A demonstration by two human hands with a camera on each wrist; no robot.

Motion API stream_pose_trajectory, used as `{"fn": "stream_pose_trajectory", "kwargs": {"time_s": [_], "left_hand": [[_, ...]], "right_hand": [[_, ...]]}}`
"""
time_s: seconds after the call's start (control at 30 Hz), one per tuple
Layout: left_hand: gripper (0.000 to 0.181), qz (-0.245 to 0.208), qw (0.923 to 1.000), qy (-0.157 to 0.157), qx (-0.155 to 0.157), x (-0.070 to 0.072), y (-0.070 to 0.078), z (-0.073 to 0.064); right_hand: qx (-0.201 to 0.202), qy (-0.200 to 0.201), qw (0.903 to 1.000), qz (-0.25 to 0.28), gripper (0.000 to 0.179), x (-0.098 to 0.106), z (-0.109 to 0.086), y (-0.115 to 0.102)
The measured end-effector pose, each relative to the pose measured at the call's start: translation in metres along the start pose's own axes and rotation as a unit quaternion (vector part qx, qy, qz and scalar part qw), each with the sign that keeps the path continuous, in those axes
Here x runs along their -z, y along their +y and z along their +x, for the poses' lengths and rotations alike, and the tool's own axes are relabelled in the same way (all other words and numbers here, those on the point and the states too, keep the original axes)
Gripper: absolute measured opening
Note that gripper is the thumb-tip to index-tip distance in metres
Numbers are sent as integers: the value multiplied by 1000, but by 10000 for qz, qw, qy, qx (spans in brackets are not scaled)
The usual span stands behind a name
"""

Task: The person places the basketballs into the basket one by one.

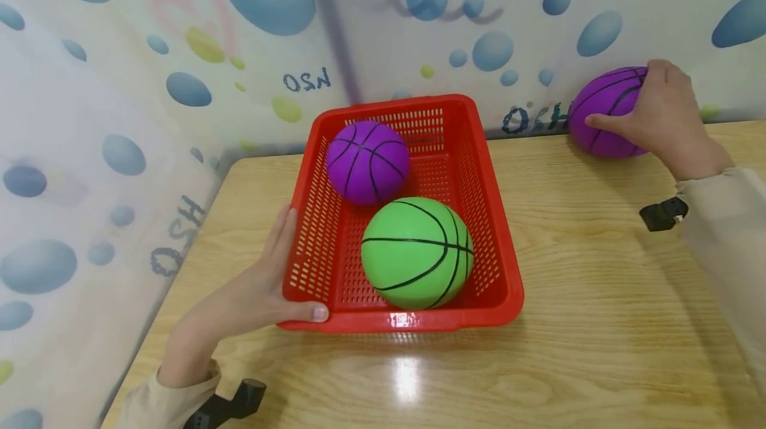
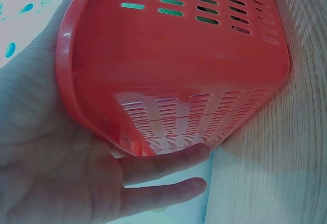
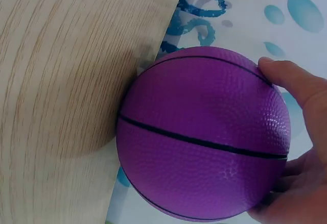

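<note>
In the head view a red plastic basket (image 1: 509,283) stands on the table, holding a purple ball (image 1: 368,163) and a green ball (image 1: 413,253), both with black basketball lines. My left hand (image 1: 257,296) rests at its front left corner, thumb on the rim and straight fingers along the outer side. The left wrist view shows those fingers (image 2: 163,165) stretched out beside the slotted wall. At the back right, my right hand (image 1: 670,110) grips a second purple ball (image 1: 607,110), thumb on one side. In the right wrist view this ball (image 3: 199,137) hides part of the fingers.
A wall (image 1: 383,23) with blue and green spots and lettering rises behind the wooden table (image 1: 574,296) and along its left side. The held ball is close to the wall at the table's back edge. The basket's far rim is also near that wall.
</note>
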State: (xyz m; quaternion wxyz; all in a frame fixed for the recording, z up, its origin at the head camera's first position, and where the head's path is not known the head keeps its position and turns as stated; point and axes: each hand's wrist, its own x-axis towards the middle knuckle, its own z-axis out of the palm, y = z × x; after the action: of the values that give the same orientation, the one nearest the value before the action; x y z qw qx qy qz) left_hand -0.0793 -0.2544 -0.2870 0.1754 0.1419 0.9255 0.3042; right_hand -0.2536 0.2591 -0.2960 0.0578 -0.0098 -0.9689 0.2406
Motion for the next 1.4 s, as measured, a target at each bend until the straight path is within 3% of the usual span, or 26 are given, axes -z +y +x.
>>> {"fn": "stream_pose_trajectory", "kwargs": {"time_s": [0.33,0.8,1.4], "left_hand": [[124,-70,9998,32,-174,1,1,-1],[125,-22,9999,3,-148,0,2,3],[124,-35,9999,-6,-164,0,1,1]], "right_hand": [[378,287,9958,-785,122,-12,4,9],[198,174,9962,-829,132,-14,3,9],[636,629,9906,-1034,124,-21,0,8]]}}
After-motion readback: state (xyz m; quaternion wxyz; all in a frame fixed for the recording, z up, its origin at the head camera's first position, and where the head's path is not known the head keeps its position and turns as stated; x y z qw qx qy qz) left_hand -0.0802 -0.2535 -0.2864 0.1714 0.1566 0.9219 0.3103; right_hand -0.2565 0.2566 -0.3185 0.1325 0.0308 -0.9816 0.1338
